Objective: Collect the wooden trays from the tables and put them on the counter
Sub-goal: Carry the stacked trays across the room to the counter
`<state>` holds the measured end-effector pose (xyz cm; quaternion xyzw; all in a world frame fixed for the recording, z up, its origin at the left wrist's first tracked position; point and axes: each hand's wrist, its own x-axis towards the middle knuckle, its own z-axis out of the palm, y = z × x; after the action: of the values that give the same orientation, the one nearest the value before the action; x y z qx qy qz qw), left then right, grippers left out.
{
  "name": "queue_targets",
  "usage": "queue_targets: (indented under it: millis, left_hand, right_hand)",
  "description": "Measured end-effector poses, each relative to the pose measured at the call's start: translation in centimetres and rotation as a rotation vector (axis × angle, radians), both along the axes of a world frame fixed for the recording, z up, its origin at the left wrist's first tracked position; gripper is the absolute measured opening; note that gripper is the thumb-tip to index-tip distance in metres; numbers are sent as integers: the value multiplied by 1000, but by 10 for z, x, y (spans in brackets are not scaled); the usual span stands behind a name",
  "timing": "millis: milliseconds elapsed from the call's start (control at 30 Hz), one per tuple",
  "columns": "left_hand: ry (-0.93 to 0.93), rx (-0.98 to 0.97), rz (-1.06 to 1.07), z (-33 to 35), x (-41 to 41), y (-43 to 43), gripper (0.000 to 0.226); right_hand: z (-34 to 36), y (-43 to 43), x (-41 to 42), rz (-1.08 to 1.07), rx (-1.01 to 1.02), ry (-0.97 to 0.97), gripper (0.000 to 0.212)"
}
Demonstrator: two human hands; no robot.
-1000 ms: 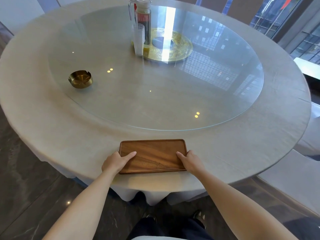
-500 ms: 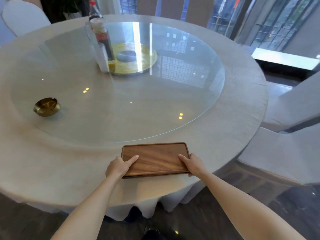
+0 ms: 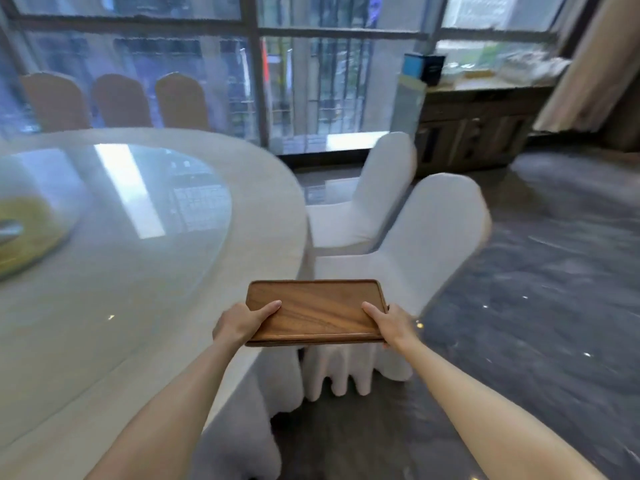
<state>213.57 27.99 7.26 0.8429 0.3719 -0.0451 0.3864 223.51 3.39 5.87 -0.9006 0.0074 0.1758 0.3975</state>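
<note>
A flat brown wooden tray is held level in the air, just past the right edge of the round table. My left hand grips its left end with the thumb on top. My right hand grips its right end the same way. The tray carries nothing. A wooden counter with cabinet doors stands far off at the upper right, under the window.
Two white-covered chairs stand directly beyond the tray, beside the table. A glass turntable lies on the table. Boxes and clutter sit on the counter top. A curtain hangs at the far right. Dark polished floor spreads to the right.
The tray has been lifted off the table's near edge, both hands still on its ends. My view has swung right, from the table top to the chairs, window and counter.
</note>
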Motion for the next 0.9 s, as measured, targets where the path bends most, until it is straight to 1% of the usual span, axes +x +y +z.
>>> queue_targets:
  millis: [100, 167, 267, 333, 433, 533, 667, 800, 900]
  left_hand:
    - [-48, -33, -104, 9, 68, -68, 72]
    - [-77, -66, -179, 19, 110, -116, 66]
    - [-127, -130, -286, 38, 166, -185, 50]
    - [-150, -137, -336, 49, 204, -225, 48]
    - [-168, -117, -408, 62, 263, -277, 53]
    - [-196, -120, -471, 69, 323, -321, 62]
    - [-221, -108, -539, 66, 409, -368, 65]
    - [-218, -119, -596, 66, 511, -407, 56]
    - [-216, -97, -613, 73, 598, -429, 65]
  right_hand:
    - [16, -79, 37, -137, 8, -37, 50]
    - [30, -131, 58, -222, 19, -68, 45]
    - [52, -202, 89, -337, 27, -96, 48]
    - [64, -243, 111, -410, 23, -127, 51]
    - [77, -296, 146, -500, 46, -165, 51]
    - [81, -338, 185, -567, 82, -175, 48]
    - [76, -382, 255, -640, 85, -208, 46]
    - [77, -418, 345, -657, 83, -209, 47]
    - [87, -441, 426, -670, 49, -210, 53]
